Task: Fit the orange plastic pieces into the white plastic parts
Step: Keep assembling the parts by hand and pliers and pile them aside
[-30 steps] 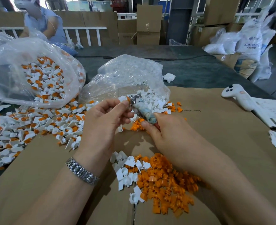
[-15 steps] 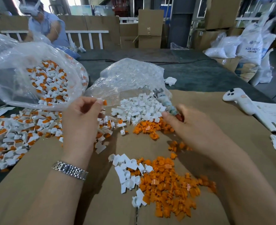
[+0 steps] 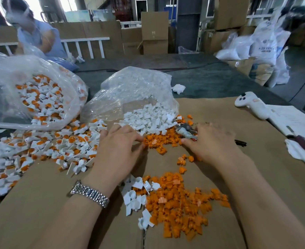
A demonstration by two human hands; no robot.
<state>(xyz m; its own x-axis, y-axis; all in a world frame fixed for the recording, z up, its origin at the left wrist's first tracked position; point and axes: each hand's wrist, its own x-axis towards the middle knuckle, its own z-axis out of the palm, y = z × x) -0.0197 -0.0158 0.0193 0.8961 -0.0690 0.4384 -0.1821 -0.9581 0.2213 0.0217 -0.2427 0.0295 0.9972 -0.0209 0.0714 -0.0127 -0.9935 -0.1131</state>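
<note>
Mid-frame, the flat, relaxed left hand [image 3: 119, 150] reaches for the loose orange plastic pieces [image 3: 159, 141] beside the spilled white plastic parts [image 3: 151, 119], while the right hand [image 3: 211, 142] grips a cloth-wrapped tool [image 3: 184, 132]; next, I judge, comes pinching one of each.

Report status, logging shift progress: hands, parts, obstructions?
Left hand open, reaching small orange plastic pieces. Right hand grips wrapped-handle tool. Loose white plastic parts beyond. Nothing blocking.

left hand [image 3: 119, 151] lowered onto orange pieces [image 3: 157, 141], right hand [image 3: 209, 142] lowered beside
</note>
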